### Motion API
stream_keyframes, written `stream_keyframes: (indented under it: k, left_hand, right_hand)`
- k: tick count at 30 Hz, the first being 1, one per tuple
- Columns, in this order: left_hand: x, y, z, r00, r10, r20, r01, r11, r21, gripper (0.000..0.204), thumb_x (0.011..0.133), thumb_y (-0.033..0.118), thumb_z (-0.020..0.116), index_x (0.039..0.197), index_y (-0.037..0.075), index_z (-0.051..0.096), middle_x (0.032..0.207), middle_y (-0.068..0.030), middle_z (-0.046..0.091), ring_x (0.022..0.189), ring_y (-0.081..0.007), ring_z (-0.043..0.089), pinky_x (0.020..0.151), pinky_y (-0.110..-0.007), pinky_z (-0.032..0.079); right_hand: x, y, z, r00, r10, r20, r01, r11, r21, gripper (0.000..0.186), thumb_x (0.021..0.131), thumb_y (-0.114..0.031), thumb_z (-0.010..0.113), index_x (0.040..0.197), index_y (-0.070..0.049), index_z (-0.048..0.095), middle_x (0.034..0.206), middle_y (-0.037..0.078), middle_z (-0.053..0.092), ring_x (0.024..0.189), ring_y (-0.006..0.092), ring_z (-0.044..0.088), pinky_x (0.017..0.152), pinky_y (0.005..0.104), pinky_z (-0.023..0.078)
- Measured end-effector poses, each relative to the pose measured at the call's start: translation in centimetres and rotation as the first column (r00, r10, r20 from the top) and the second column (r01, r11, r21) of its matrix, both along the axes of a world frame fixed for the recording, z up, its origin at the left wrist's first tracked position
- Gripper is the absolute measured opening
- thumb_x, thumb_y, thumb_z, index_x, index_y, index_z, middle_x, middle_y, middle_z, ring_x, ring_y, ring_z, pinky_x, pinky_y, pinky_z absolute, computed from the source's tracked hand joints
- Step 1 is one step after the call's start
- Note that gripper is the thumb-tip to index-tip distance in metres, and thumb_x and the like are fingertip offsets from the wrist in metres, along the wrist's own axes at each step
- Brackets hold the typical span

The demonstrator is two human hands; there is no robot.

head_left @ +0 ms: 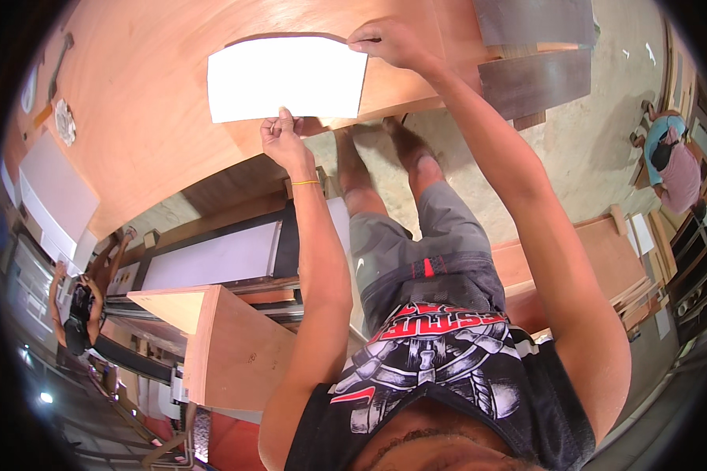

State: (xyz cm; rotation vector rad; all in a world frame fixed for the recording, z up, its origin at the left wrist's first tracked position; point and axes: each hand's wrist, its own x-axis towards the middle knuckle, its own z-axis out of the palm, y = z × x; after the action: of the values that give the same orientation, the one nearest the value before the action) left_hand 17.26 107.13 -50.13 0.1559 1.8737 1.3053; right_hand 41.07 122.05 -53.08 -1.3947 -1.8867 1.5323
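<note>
A white rectangular board (287, 82) is held up over the wooden worktable (157, 102), tilted so its face catches the light. My left hand (284, 141) grips its lower edge, with the thumb on the white face and the fingers curled beneath. At the upper right corner, my right hand (389, 45) pinches the board between thumb and fingers. A dark strip shows along the board's far edge; whether it is shadow or the board's back I cannot tell.
A hammer (61, 64) and a crumpled white scrap (64, 123) lie at the table's far left. Dark panels (534, 85) sit at the right. A plywood box (243, 349) and a black-framed white panel (212, 255) stand left of my legs. Other people work at far left and right.
</note>
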Motion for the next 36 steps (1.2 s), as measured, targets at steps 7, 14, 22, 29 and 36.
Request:
stream_keyframes:
  k: [7, 14, 22, 29, 36]
  left_hand:
    - [0.3, -0.2, -0.4, 1.0, -0.02, 0.003, 0.02, 0.999, 0.028, 0.018, 0.096, 0.009, 0.07, 0.097, 0.005, 0.052, 0.077, -0.0011, 0.062, 0.07, -0.011, 0.062, 0.066, -0.027, 0.058]
    - [0.7, 0.2, -0.2, 1.0, -0.014, 0.012, 0.014, 1.0, 0.005, 0.019, 0.095, 0.008, 0.071, 0.1, 0.004, 0.054, 0.079, -0.0026, 0.064, 0.072, -0.0121, 0.063, 0.065, -0.027, 0.058]
    - [0.9, -0.5, -0.5, 0.998, -0.037, -0.047, 0.038, 0.999, 0.009, 0.018, 0.094, 0.006, 0.072, 0.098, 0.002, 0.055, 0.08, -0.003, 0.064, 0.073, -0.0115, 0.064, 0.065, -0.027, 0.059]
    - [1.1, -0.2, -0.2, 0.988, -0.081, -0.131, 0.075, 0.996, -0.047, 0.019, 0.093, 0.007, 0.073, 0.088, 0.001, 0.056, 0.083, -0.0066, 0.064, 0.074, -0.0144, 0.067, 0.066, -0.031, 0.063]
    - [1.3, 0.2, 0.3, 0.971, -0.1, -0.216, 0.074, 0.989, -0.125, 0.021, 0.09, 0.007, 0.077, 0.088, -0.004, 0.059, 0.077, -0.0084, 0.067, 0.067, -0.0136, 0.067, 0.063, -0.029, 0.063]
  right_hand:
    - [-0.3, -1.2, 0.4, 0.994, -0.096, 0.045, 0.095, 0.995, 0.025, 0.026, 0.09, -0.025, 0.072, 0.107, -0.006, 0.076, 0.102, 0.012, 0.075, 0.093, 0.0245, 0.07, 0.082, 0.0361, 0.053]
    - [-0.7, -1.1, 1.1, 0.99, -0.141, -0.005, 0.141, 0.982, 0.126, 0.023, 0.087, -0.021, 0.071, 0.1, -0.003, 0.076, 0.101, 0.015, 0.074, 0.095, 0.0288, 0.071, 0.085, 0.0375, 0.055]
    - [-0.5, -2.0, -0.3, 0.994, -0.108, -0.013, 0.107, 0.951, 0.29, 0.019, 0.085, -0.02, 0.073, 0.093, -0.003, 0.076, 0.096, 0.013, 0.074, 0.093, 0.0297, 0.069, 0.085, 0.0384, 0.054]
    - [-0.9, -3.1, -1.3, 0.978, -0.205, -0.03, 0.207, 0.966, 0.156, 0.012, 0.082, -0.008, 0.075, 0.092, -0.001, 0.075, 0.096, 0.015, 0.073, 0.094, 0.03, 0.067, 0.087, 0.038, 0.053]
    - [0.1, -3.5, -1.0, 0.977, -0.205, 0.053, 0.204, 0.979, 0.013, 0.022, 0.094, -0.022, 0.07, 0.106, -0.004, 0.074, 0.101, 0.007, 0.072, 0.09, 0.0199, 0.065, 0.081, 0.0327, 0.05]
